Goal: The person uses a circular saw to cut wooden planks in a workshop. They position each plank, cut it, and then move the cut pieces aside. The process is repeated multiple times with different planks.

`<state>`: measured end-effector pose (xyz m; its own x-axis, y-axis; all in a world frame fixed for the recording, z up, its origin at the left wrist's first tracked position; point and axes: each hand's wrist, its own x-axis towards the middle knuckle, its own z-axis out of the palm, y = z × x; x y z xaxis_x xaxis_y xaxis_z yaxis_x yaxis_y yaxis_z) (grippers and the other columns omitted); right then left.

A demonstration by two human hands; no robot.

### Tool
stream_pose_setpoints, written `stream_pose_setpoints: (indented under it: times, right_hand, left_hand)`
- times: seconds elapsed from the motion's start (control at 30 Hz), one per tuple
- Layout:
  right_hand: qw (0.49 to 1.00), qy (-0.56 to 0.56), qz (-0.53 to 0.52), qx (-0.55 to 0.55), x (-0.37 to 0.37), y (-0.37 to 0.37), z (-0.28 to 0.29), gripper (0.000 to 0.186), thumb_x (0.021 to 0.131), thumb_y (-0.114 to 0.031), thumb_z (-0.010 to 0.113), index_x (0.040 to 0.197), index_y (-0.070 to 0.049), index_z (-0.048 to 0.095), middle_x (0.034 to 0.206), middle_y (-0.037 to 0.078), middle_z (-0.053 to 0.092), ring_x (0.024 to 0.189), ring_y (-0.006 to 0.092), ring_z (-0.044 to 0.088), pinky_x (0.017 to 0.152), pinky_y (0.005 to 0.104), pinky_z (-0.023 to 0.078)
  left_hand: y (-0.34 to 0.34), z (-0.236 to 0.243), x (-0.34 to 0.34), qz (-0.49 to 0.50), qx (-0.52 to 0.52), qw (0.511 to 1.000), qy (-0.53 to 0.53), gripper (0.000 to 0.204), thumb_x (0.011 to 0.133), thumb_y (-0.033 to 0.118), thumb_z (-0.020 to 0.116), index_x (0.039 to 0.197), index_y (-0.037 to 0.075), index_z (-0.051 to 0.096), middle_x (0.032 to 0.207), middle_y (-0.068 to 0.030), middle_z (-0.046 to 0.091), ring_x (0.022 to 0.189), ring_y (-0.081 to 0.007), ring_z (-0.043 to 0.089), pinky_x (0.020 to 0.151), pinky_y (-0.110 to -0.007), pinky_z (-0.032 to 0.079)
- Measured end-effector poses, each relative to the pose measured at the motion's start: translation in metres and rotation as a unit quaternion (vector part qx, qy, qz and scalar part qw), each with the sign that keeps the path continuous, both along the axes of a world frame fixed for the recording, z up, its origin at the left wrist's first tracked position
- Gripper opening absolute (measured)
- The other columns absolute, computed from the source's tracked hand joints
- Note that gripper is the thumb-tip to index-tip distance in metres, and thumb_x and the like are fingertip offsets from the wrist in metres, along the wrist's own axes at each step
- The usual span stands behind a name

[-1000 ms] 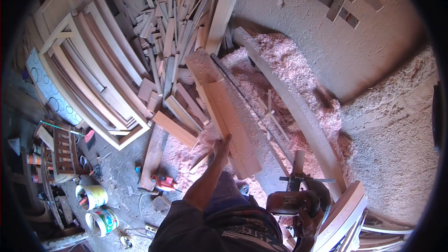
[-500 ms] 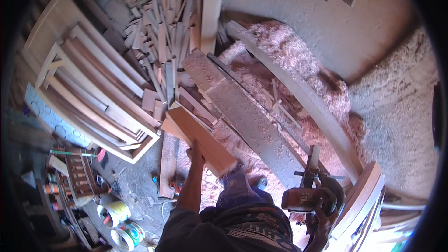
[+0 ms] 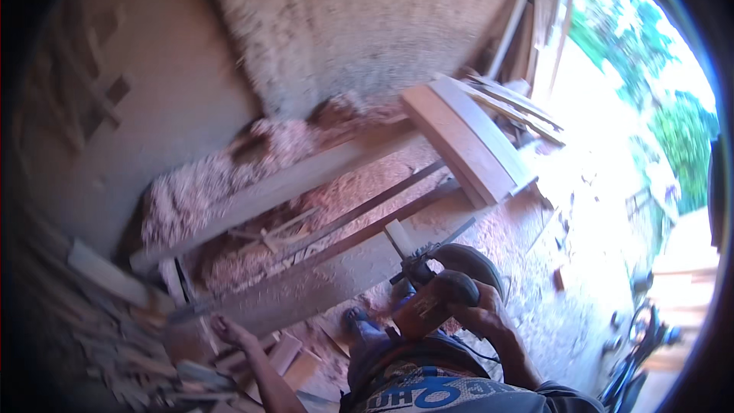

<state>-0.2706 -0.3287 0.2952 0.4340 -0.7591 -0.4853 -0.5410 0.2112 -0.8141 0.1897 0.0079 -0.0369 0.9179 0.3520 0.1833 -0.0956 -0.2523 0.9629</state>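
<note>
My right hand [image 3: 478, 310] grips the rear handle of a handheld power tool [image 3: 424, 306], which has a dark motor body, a large rounded black part, a metal fitting and a pale strip at its front. My left hand [image 3: 229, 333] is blurred at the lower left, beside the end of a long, shaving-dusted plank [image 3: 298, 300]; whether it touches or holds anything is unclear. Short wood offcuts [image 3: 287, 352] lie below it. Thick pale boards [image 3: 459, 141] rest across the far right end of the long timbers.
Pinkish shavings [image 3: 183, 199] surround a long beam [image 3: 283, 183] before the plastered wall [image 3: 344, 30]. An offcut pile [image 3: 107, 336] is at left. Boards [image 3: 512, 30] lean by a bright opening with greenery [image 3: 677, 153]. A black wheeled object [image 3: 642, 336] stands at lower right.
The view has swung right toward the bright opening. The board that my left hand held is no longer seen in it. The tool stays in my right hand.
</note>
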Motion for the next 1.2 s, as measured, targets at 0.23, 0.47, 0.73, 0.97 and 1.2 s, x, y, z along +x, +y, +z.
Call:
stream_pose_setpoints:
  times: [0.23,0.47,0.73,0.97,1.2]
  right_hand:
    - [0.987,-0.053,-0.149,0.023,-0.091,0.008,-0.020,0.045,0.080,-0.013,0.079,0.121,0.001,0.068,0.108,0.010,0.075,0.098,0.0178,0.069,0.090,0.0352,0.054]
    - [0.964,-0.039,-0.264,-0.007,-0.149,-0.020,-0.036,0.042,0.078,-0.013,0.079,0.116,0.003,0.069,0.096,0.009,0.074,0.084,0.0171,0.070,0.077,0.0340,0.057]
    - [0.940,0.005,-0.336,0.055,-0.211,-0.057,-0.038,0.040,0.080,-0.009,0.066,0.119,0.000,0.070,0.099,0.009,0.074,0.092,0.0212,0.072,0.086,0.0358,0.057]
    - [0.933,-0.167,-0.318,0.016,-0.225,-0.059,-0.075,0.056,0.090,-0.001,0.067,0.145,-0.004,0.057,0.132,0.008,0.061,0.117,0.0180,0.058,0.100,0.0323,0.048]
    - [0.942,-0.134,-0.306,0.039,-0.222,-0.064,-0.036,0.063,0.085,0.002,0.065,0.147,-0.004,0.055,0.153,0.011,0.048,0.133,0.0248,0.055,0.113,0.0348,0.042]
  left_hand:
    - [-0.335,0.062,-0.104,-0.364,-0.139,0.862,0.325,0.026,0.098,0.029,0.067,0.119,0.013,0.064,0.107,-0.0013,0.067,0.087,-0.0133,0.063,0.080,-0.029,0.049]
    - [-0.590,0.039,-0.304,-0.575,-0.174,0.625,0.499,0.054,0.091,0.043,0.080,0.130,0.013,0.057,0.101,-0.0075,0.064,0.080,-0.0173,0.063,0.064,-0.032,0.054]
    - [-0.707,0.109,-0.400,-0.354,-0.142,0.750,0.541,0.064,0.086,0.022,0.083,0.134,-0.005,0.052,0.139,-0.0206,0.056,0.124,-0.0335,0.061,0.096,-0.054,0.058]
    - [-0.731,0.035,-0.334,-0.365,-0.183,0.771,0.488,0.090,0.084,0.027,0.084,0.148,-0.008,0.032,0.146,-0.0283,0.048,0.125,-0.0385,0.061,0.101,-0.050,0.058]
    - [-0.765,0.068,-0.299,-0.385,-0.224,0.754,0.483,0.083,0.084,0.029,0.086,0.142,-0.010,0.042,0.138,-0.0270,0.057,0.120,-0.0381,0.064,0.099,-0.050,0.058]
